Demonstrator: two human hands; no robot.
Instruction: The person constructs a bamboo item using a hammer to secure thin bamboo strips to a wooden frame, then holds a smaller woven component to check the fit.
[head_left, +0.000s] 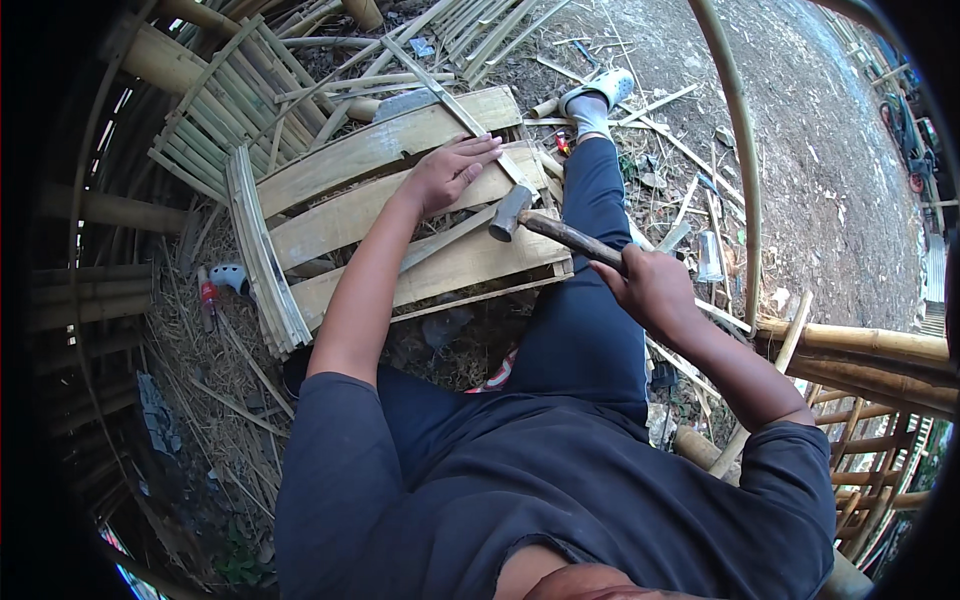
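My right hand (652, 290) is closed around the dark wooden handle of a hammer (562, 234). The hammer's grey metal head hovers by the lower end of a narrow bamboo strip (452, 108). That strip runs slantwise across a low slatted wooden frame (345, 230) made of wide pale planks. Stretched out, the fingers of my left hand (455, 174) lie over the strip and press it against the planks. Whether a nail sits under the fingers or the hammer head cannot be seen.
A bundle of thin slats (265, 260) edges the frame's left end. A bamboo panel (235, 105) lies beyond it. My extended leg (600, 210) flanks the frame's right side. A bamboo pole (742, 150) rises at right, near a clear plastic cup (709, 257). Strips litter the ground.
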